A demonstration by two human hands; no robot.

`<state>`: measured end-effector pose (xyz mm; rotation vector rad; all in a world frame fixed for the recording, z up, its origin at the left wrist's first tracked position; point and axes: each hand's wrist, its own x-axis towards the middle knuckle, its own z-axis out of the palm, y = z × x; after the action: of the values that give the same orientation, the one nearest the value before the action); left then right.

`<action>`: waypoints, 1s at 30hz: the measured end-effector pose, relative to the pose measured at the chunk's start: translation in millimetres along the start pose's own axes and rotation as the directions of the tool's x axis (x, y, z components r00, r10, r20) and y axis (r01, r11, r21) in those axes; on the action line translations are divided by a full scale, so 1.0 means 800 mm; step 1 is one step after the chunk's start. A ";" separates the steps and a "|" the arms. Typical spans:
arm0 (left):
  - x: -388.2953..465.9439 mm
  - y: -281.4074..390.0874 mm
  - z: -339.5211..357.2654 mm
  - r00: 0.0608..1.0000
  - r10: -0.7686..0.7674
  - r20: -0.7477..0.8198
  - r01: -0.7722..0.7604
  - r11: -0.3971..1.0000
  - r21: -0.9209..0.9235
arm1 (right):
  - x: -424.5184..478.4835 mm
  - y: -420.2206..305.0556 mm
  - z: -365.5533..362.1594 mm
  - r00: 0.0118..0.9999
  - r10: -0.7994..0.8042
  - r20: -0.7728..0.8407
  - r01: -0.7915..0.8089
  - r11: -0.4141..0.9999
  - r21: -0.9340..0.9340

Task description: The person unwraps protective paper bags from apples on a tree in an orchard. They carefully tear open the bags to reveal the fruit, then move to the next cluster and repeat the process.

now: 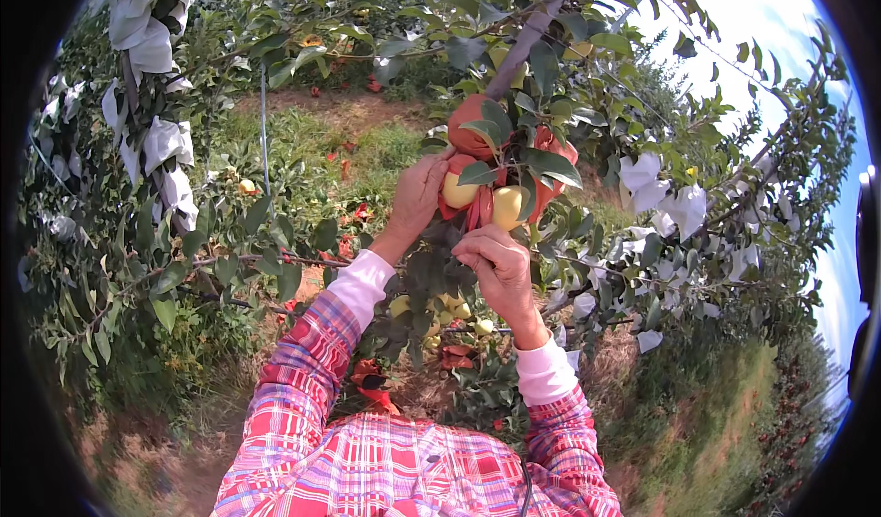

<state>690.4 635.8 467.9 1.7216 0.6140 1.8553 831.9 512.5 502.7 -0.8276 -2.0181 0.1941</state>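
Observation:
A cluster of apples hangs from the tree in front of me, partly wrapped in red fruit bags. My left hand [418, 197] is curled around the left side of a pale yellow apple [460, 191], against the red bag [451, 166] around it; some fingertips are hidden. Just below a second yellow apple [508, 207] is my right hand [499, 262], its thumb and forefinger pinched together. Whether they grip anything is unclear. Between the two apples hangs a crumpled red strip [481, 209]. Another red bag [471, 126] sits above, and one more [555, 156] is at the right, behind leaves.
A thick branch [526, 39] rises above the cluster. Several bare yellow apples [447, 308] hang lower down, beneath my hands. White bags [162, 145] cover growth at left, and more white bags [685, 211] hang at right. Torn red bags [377, 390] lie below; a thin wire [264, 132] stands left.

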 end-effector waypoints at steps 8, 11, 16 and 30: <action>-0.018 -0.017 -0.019 0.982 0.039 0.186 -0.045 0.998 0.031 | 0.014 -0.007 -0.046 0.998 0.006 -0.061 -0.012 0.996 -0.090; -0.020 -0.014 -0.026 0.958 -0.091 0.272 0.157 0.961 -0.230 | 0.026 -0.018 -0.053 0.996 0.006 -0.093 -0.022 0.984 -0.176; -0.005 0.004 -0.027 0.918 -0.249 0.310 0.340 0.895 -0.288 | 0.056 -0.001 -0.059 0.944 -0.306 0.121 0.312 0.717 -0.623; 0.000 -0.016 -0.031 0.874 -0.395 0.284 0.485 0.749 -0.451 | 0.065 0.010 -0.190 0.954 0.282 0.097 -0.298 0.883 0.363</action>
<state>666.9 645.9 457.5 1.2265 0.3678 1.3519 939.2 524.0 621.7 -0.8772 -1.8024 0.7510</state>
